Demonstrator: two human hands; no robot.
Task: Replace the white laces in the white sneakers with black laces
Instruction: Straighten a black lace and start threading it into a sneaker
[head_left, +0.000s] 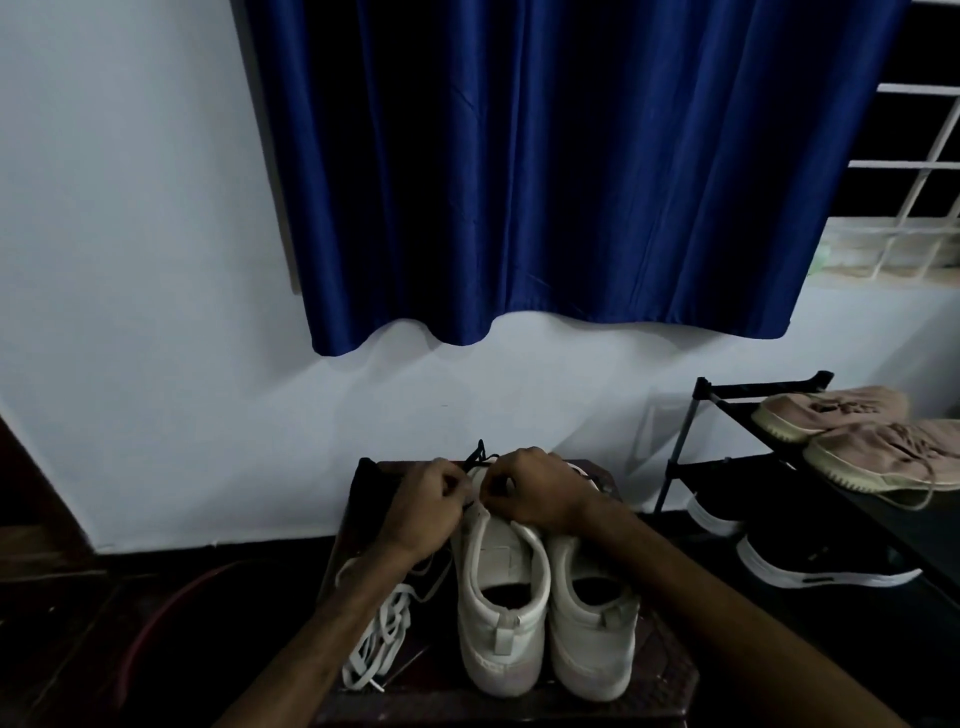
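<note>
Two white sneakers stand side by side on a dark stool (670, 670), heels towards me: the left sneaker (501, 613) and the right sneaker (595, 629). Both my hands are over the front of the left sneaker. My left hand (426, 512) and my right hand (535, 491) each pinch a black lace (478, 454) at the eyelets, with a loop sticking up beyond my fingers. The toe and eyelets are hidden by my hands. Removed white laces (376, 644) lie in a heap to the left of the sneakers.
A black shoe rack (691, 415) stands at the right with beige sneakers (852, 431) on top and black sneakers (810, 561) below. A dark cloth (371, 491) lies at the stool's far left. A blue curtain (545, 171) hangs on the wall behind.
</note>
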